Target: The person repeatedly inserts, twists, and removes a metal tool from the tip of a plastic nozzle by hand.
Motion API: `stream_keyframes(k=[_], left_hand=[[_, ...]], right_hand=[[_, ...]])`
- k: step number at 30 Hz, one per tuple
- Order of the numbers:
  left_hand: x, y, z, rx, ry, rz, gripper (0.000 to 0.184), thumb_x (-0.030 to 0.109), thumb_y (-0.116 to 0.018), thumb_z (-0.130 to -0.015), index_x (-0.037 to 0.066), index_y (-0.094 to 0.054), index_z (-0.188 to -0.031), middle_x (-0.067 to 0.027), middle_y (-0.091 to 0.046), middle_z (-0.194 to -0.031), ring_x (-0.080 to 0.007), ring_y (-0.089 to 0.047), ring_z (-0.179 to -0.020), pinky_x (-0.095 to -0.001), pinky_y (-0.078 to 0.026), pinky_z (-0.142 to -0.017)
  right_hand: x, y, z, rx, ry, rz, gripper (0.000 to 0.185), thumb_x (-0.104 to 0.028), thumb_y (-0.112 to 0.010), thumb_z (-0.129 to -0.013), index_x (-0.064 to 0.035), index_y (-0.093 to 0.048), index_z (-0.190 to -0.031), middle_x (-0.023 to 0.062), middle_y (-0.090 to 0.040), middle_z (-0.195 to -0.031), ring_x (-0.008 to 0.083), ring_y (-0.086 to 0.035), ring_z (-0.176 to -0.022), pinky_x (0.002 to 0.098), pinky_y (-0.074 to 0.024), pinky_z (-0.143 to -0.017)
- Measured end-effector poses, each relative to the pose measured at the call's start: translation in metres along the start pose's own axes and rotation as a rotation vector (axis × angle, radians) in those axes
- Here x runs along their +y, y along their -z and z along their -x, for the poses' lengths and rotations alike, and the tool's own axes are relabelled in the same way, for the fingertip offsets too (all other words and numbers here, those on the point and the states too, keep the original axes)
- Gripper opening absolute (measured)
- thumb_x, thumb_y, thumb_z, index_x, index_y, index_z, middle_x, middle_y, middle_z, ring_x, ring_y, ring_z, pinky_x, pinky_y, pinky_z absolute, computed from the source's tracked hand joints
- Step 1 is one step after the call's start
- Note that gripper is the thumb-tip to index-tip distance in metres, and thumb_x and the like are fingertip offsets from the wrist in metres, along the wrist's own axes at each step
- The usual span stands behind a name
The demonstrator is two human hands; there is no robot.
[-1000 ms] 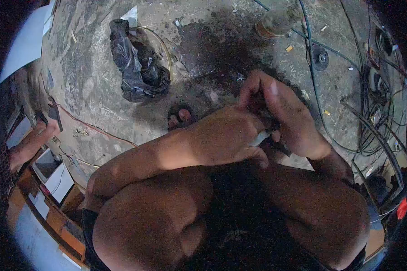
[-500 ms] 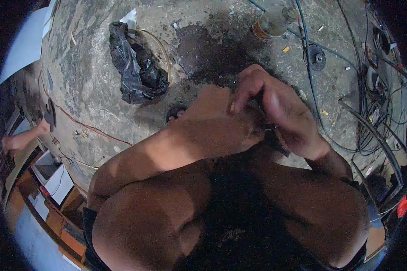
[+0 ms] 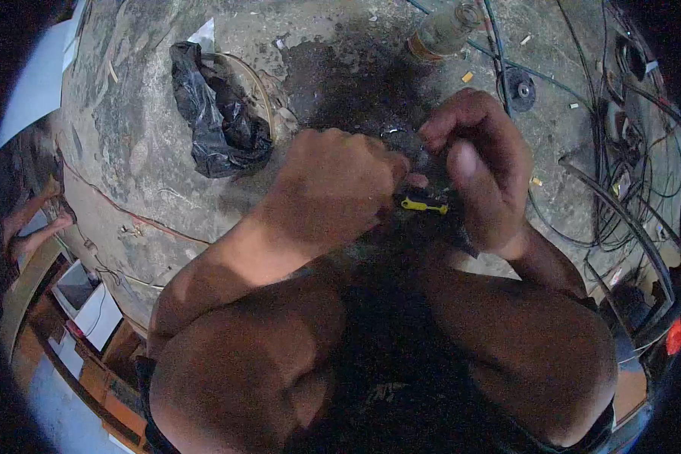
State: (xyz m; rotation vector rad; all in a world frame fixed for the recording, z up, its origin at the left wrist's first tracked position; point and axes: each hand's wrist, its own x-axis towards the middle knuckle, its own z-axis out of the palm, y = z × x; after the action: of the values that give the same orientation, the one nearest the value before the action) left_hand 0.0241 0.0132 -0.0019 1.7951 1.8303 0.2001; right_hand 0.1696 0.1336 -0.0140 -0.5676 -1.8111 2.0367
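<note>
My left hand [image 3: 337,185] is closed, knuckles up, in front of my knees. At its fingertips is a small yellow and black object [image 3: 425,205], which pokes out to the right towards my other hand. My right hand [image 3: 484,170] is curled with the thumb and forefinger apart, just right of that object; its other fingers are partly hidden. Nothing can be made out between its thumb and forefinger. Beyond my hands, a dark wet patch [image 3: 340,76] marks the concrete floor.
A crumpled black plastic bag [image 3: 218,117] lies at the upper left, a glass bottle [image 3: 443,32] at the top. A dark disc [image 3: 520,89] and tangled cables [image 3: 624,200] are on the right. Another person's foot [image 3: 45,231] and an open wooden drawer unit [image 3: 76,340] are at the left.
My hands have moved apart, the left one to the left and its knuckles turned up. The yellow and black object has come into view between them. The other person's limb at the left has shifted.
</note>
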Motion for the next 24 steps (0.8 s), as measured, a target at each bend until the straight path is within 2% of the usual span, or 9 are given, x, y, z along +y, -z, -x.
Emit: stream_keyframes(k=[2, 3, 6, 9, 11, 14, 17, 21, 24], left_hand=[[-0.006, -0.005, 0.003, 0.134, -0.011, 0.027, 0.02, 0.028, -0.07, -0.072, 0.012, -0.067, -0.085, -0.0084, -0.065, -0.069, -0.0284, -0.067, -0.066, -0.043, -0.053, -0.057], [-0.008, -0.008, 0.004, 0.201, -0.016, 0.041, 0.021, 0.028, -0.07, -0.072, 0.013, -0.067, -0.086, -0.0078, -0.065, -0.069, -0.0283, -0.067, -0.066, -0.0433, -0.053, -0.057], [-0.009, -0.004, 0.002, 0.276, 0.022, 0.18, 0.019, 0.019, -0.072, -0.068, 0.007, -0.062, -0.077, -0.0143, -0.06, -0.067, -0.0366, -0.063, -0.065, -0.0446, -0.049, -0.056], [-0.009, -0.014, 0.0, 0.357, 0.007, 0.237, 0.019, 0.018, -0.073, -0.067, 0.006, -0.063, -0.079, -0.0154, -0.06, -0.067, -0.0369, -0.063, -0.065, -0.0439, -0.049, -0.056], [-0.006, -0.008, -0.002, 0.29, 0.06, 0.265, 0.02, 0.017, -0.073, -0.066, 0.005, -0.065, -0.08, -0.0156, -0.061, -0.067, -0.0369, -0.063, -0.063, -0.043, -0.05, -0.055], [-0.004, -0.007, -0.005, 0.337, 0.08, 0.278, 0.02, 0.015, -0.073, -0.067, 0.005, -0.066, -0.083, -0.016, -0.062, -0.067, -0.0362, -0.063, -0.06, -0.0409, -0.05, -0.054], [-0.001, -0.007, -0.006, 0.378, 0.088, 0.269, 0.02, 0.016, -0.073, -0.07, 0.004, -0.067, -0.085, -0.0161, -0.062, -0.066, -0.0343, -0.063, -0.058, -0.0388, -0.05, -0.053], [0.007, -0.003, -0.007, 0.29, 0.186, 0.352, 0.02, 0.018, -0.076, -0.071, 0.005, -0.068, -0.084, -0.0161, -0.062, -0.065, -0.0319, -0.064, -0.057, -0.0374, -0.049, -0.052], [0.006, -0.006, -0.009, 0.313, 0.166, 0.332, 0.019, 0.017, -0.077, -0.07, 0.004, -0.068, -0.081, -0.0154, -0.061, -0.061, -0.0318, -0.061, -0.053, -0.0368, -0.048, -0.05]], right_hand=[[0.006, 0.017, -0.003, -0.189, 0.223, 0.372, 0.02, -0.017, -0.066, -0.086, -0.0009, -0.062, -0.097, 0.008, -0.061, -0.085, 0.0193, -0.058, -0.074, 0.0304, -0.0476, -0.067], [0.008, 0.02, 0.001, -0.207, 0.212, 0.348, 0.021, -0.016, -0.067, -0.085, -0.0011, -0.063, -0.098, 0.0086, -0.062, -0.087, 0.0206, -0.059, -0.076, 0.0314, -0.0482, -0.07], [0.022, 0.021, 0.013, -0.207, 0.222, 0.289, 0.024, -0.011, -0.071, -0.081, -0.0014, -0.065, -0.102, 0.0099, -0.064, -0.091, 0.0235, -0.062, -0.083, 0.0337, -0.0492, -0.076], [0.03, 0.014, 0.011, -0.138, 0.312, 0.213, 0.023, -0.008, -0.071, -0.081, -0.0006, -0.065, -0.102, 0.0107, -0.066, -0.095, 0.0234, -0.063, -0.089, 0.034, -0.0489, -0.081], [0.032, 0.009, 0.005, -0.133, 0.345, 0.124, 0.018, -0.008, -0.068, -0.085, 0.0006, -0.065, -0.1, 0.0117, -0.067, -0.097, 0.0219, -0.063, -0.091, 0.0332, -0.0485, -0.084], [0.023, -0.007, 0.002, -0.005, 0.083, -0.202, 0.032, -0.032, -0.056, -0.097, -0.0003, -0.06, -0.092, 0.013, -0.063, -0.093, 0.0223, -0.061, -0.09, 0.035, -0.0486, -0.081], [0.032, -0.008, 0.001, 0.022, 0.111, -0.346, 0.022, -0.02, -0.056, -0.098, 0.0012, -0.062, -0.096, 0.0102, -0.067, -0.093, 0.0169, -0.062, -0.089, 0.0303, -0.0502, -0.081], [0.032, -0.012, 0.002, 0.089, 0.158, -0.378, 0.024, -0.022, -0.055, -0.098, 0.0019, -0.06, -0.096, 0.0103, -0.066, -0.091, 0.0164, -0.063, -0.085, 0.0286, -0.0508, -0.077], [0.019, -0.009, -0.002, 0.135, 0.232, -0.273, 0.027, -0.025, -0.053, -0.099, 0.0012, -0.057, -0.095, 0.0101, -0.064, -0.089, 0.0174, -0.062, -0.082, 0.0294, -0.0502, -0.074]])
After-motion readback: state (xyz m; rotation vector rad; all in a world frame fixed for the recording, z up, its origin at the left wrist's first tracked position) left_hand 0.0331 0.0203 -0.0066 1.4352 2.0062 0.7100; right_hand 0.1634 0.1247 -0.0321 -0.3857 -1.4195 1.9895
